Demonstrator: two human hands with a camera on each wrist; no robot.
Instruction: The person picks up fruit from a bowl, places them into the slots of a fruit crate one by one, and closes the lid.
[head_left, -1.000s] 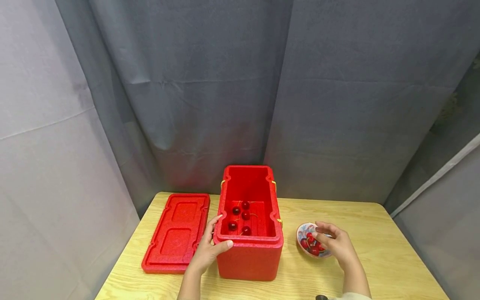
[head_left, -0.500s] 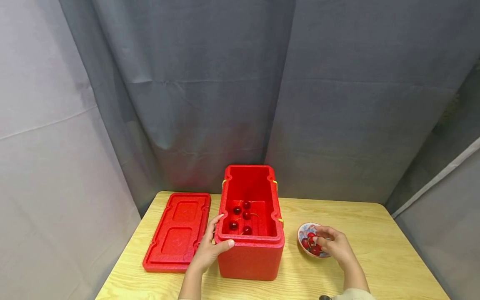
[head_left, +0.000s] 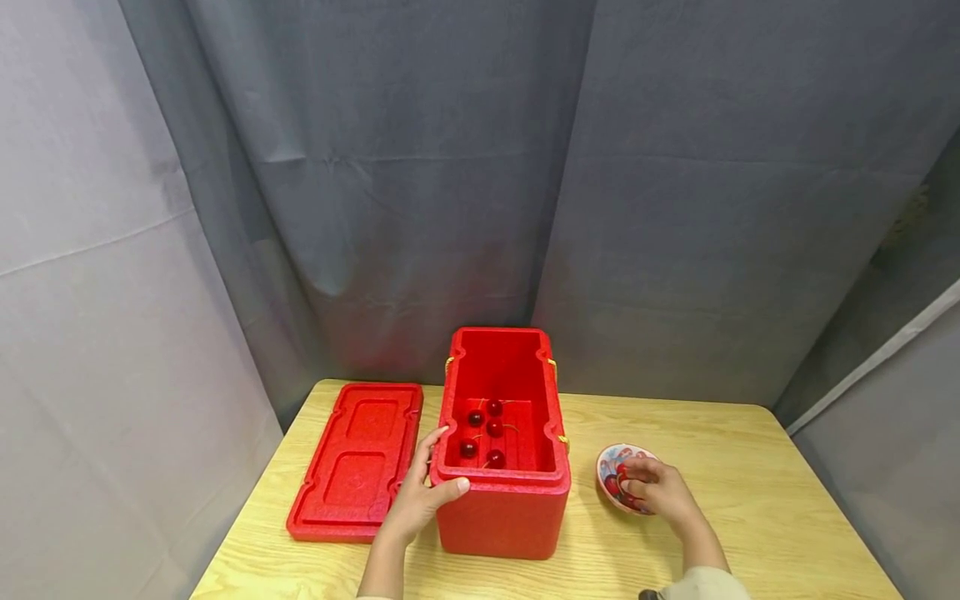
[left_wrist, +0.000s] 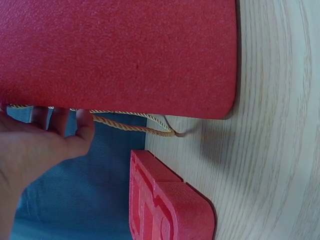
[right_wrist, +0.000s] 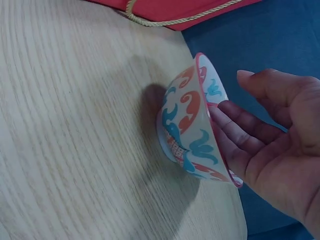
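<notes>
A red lid lies flat at far left on a pale wooden table, its recessed panels facing up; just beside it, a person's left hand grips the near left corner of an open red box, thumb over the front rim, bent fingers against the side wall near a twisted rope; inside the box, five dark cherries rest on the floor, some with stems showing; to the right, apart from the box, a small patterned bowl holds more cherries, partly covered by the right hand; its fingers reach loosely over the rim into the bowl, thumb parted from them, with no fruit seen in their grasp; whether the hidden fingertips touch a cherry cannot be told.

The pick probably calls for a light pinch, thumb closing toward the fingertips round a single cherry or its stem; smooth skins look likely to slip, and a hard squeeze could bruise them; leaning on the rim may tip the bowl, so a straight lift seems wiser; the left hand's hold looks enough to steady the box.
</notes>
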